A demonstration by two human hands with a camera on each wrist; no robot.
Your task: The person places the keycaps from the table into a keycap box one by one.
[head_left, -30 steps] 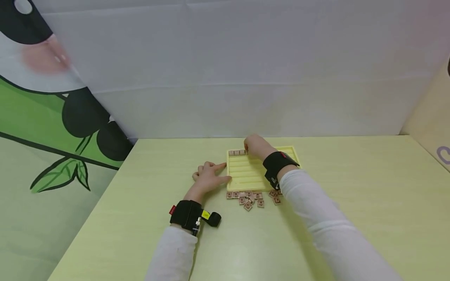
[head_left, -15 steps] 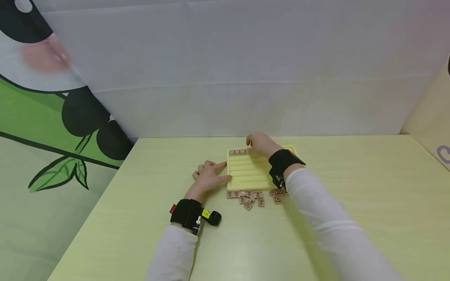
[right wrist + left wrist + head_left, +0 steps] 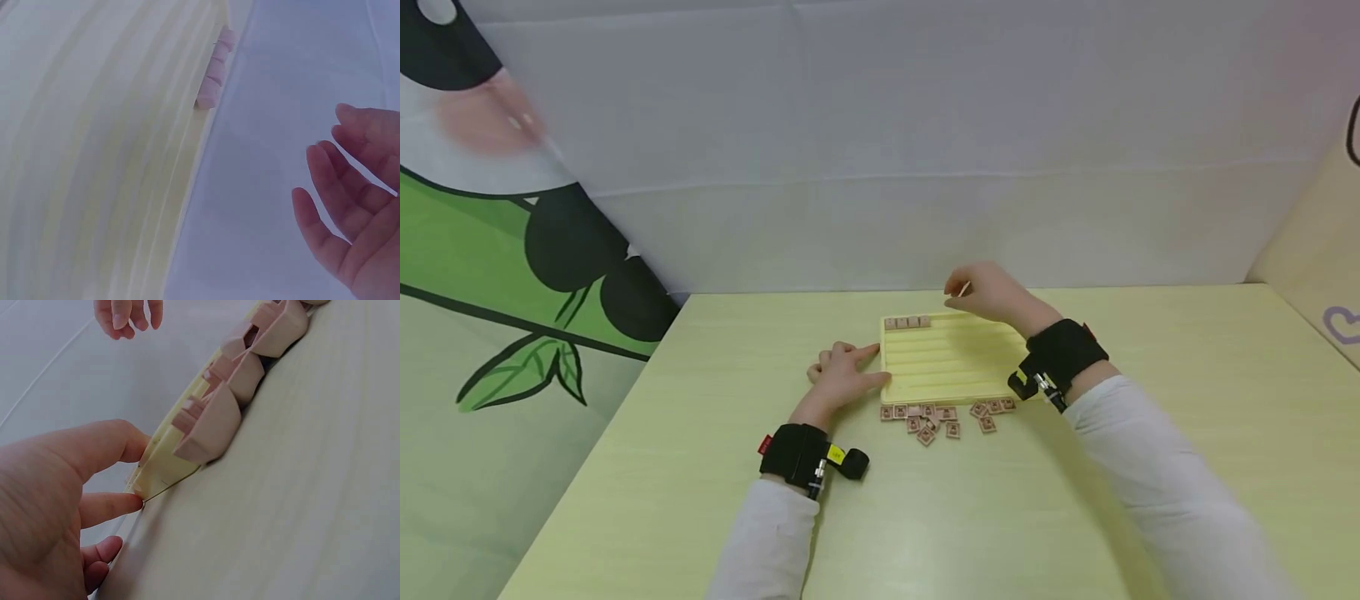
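Head view: left hand (image 3: 838,377) touches tray (image 3: 951,367); right hand (image 3: 992,293) hovers empty.

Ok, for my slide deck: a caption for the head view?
Left hand steadies grooved yellow plastic tray; right hand hovers open above it.

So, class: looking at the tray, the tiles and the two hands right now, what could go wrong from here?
1. The left hand only rests against the tray's left edge, so a knock from the right hand lifted above the far edge could slide it.
2. The loose tiles lie in an untidy cluster along the near edge; a passing sleeve might scatter them.
3. The four tiles in the top row sit unsecured and could jump out if the tray jolts.
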